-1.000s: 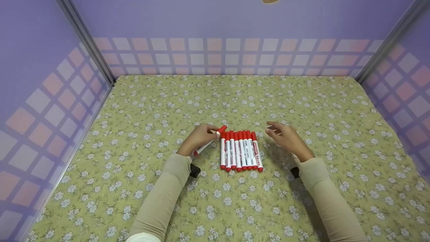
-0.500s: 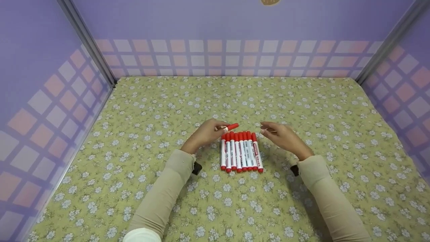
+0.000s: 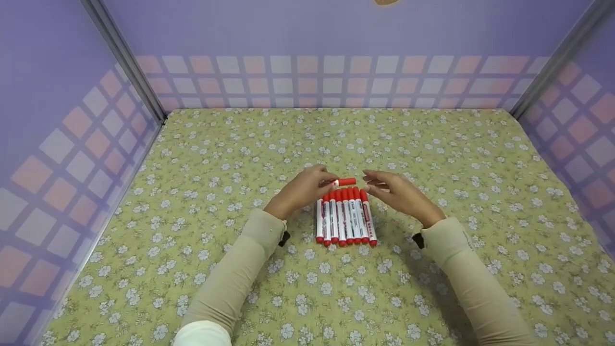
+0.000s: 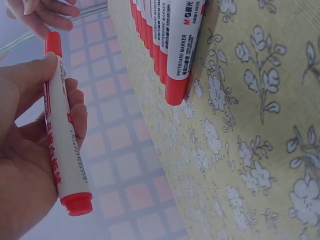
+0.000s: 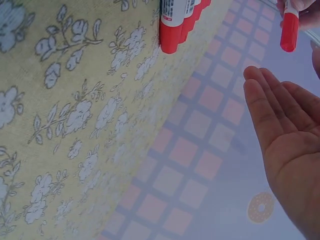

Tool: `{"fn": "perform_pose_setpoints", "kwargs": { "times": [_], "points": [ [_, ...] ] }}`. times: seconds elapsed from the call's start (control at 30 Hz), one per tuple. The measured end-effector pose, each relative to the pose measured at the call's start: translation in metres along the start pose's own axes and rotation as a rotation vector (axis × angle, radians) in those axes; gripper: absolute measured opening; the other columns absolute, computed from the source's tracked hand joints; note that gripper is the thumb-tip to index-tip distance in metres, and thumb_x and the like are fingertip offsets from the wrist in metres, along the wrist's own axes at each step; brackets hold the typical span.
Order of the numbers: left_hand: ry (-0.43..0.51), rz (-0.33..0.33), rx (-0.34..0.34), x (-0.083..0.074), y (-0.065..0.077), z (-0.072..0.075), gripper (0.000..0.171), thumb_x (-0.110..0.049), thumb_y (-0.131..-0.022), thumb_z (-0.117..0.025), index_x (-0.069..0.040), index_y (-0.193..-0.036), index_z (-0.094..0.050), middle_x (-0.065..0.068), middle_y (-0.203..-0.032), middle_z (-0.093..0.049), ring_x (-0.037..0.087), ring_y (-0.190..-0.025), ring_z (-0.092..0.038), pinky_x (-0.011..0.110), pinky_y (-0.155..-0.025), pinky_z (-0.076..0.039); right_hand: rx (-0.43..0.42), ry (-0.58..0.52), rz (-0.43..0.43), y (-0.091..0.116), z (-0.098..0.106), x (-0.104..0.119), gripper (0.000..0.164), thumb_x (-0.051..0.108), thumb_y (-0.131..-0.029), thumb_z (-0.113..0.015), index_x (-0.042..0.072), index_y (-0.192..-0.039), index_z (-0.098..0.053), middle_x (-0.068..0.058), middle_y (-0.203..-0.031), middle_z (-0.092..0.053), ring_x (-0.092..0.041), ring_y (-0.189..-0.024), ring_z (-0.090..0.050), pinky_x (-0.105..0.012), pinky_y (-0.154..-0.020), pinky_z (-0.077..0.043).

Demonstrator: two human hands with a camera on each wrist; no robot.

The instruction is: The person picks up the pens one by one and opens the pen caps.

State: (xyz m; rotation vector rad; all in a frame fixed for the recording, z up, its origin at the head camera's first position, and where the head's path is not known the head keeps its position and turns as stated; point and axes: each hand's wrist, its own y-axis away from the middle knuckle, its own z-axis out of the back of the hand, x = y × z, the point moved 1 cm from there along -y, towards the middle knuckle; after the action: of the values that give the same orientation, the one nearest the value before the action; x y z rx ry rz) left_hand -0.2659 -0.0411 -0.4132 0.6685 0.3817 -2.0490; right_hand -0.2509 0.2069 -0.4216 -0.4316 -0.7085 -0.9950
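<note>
My left hand (image 3: 305,190) grips a whiteboard marker (image 4: 62,125), white with red ends, between thumb and fingers. In the head view the marker's red cap (image 3: 347,181) points right, just beyond the far ends of a row of several like markers (image 3: 346,218) lying side by side on the cloth. My right hand (image 3: 399,194) hovers right of that cap, its fingers extended and holding nothing; a small gap lies between fingertips and cap. The right wrist view shows its open palm (image 5: 295,145) below the red cap (image 5: 289,32).
A yellow-green floral cloth (image 3: 307,298) covers the table. Purple walls with a pink and white square pattern stand at the back (image 3: 307,79) and along the left side (image 3: 86,144) and right side. Grey posts (image 3: 127,62) mark the far corners.
The left hand has lifted the marker from beside the row, carried it rightward, and turned it from slanting to nearly level. My right hand has shifted slightly left toward it.
</note>
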Motion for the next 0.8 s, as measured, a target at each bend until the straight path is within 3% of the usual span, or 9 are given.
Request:
{"fn": "perform_pose_setpoints", "kwargs": {
  "times": [0.23, 0.53, 0.8],
  "points": [
    [-0.101, -0.084, 0.004, -0.007, -0.001, -0.003, 0.032, -0.027, -0.099, -0.054, -0.011, -0.123, -0.066, 0.005, -0.111, -0.063, 0.016, -0.094, -0.058, 0.033, -0.082, -0.05, 0.011, 0.018, 0.058, -0.004, -0.005, 0.006, 0.056, 0.037, -0.097, -0.055, 0.012, -0.145, -0.043, -0.011, -0.139, -0.054, -0.027, -0.121, -0.057, -0.046, -0.102, -0.044],
    [-0.188, -0.223, -0.03, -0.013, 0.0, -0.007, 0.027, -0.025, -0.099, -0.054, -0.011, -0.116, -0.069, 0.004, -0.1, -0.065, 0.014, -0.085, -0.058, 0.03, -0.075, -0.05, 0.04, 0.068, 0.123, -0.007, -0.011, 0.014, 0.049, 0.034, -0.096, -0.055, 0.007, -0.138, -0.052, -0.011, -0.126, -0.063, -0.025, -0.109, -0.064, -0.041, -0.09, -0.053],
    [-0.213, -0.25, -0.021, -0.017, 0.002, -0.009, 0.028, -0.028, -0.099, -0.053, -0.012, -0.116, -0.069, 0.003, -0.102, -0.065, 0.014, -0.089, -0.059, 0.029, -0.077, -0.051, 0.051, 0.165, 0.127, -0.013, -0.014, 0.02, 0.035, 0.032, -0.097, -0.056, 0.011, -0.123, -0.065, -0.004, -0.106, -0.069, -0.015, -0.091, -0.065, -0.035, -0.077, -0.054]
  ]
}}
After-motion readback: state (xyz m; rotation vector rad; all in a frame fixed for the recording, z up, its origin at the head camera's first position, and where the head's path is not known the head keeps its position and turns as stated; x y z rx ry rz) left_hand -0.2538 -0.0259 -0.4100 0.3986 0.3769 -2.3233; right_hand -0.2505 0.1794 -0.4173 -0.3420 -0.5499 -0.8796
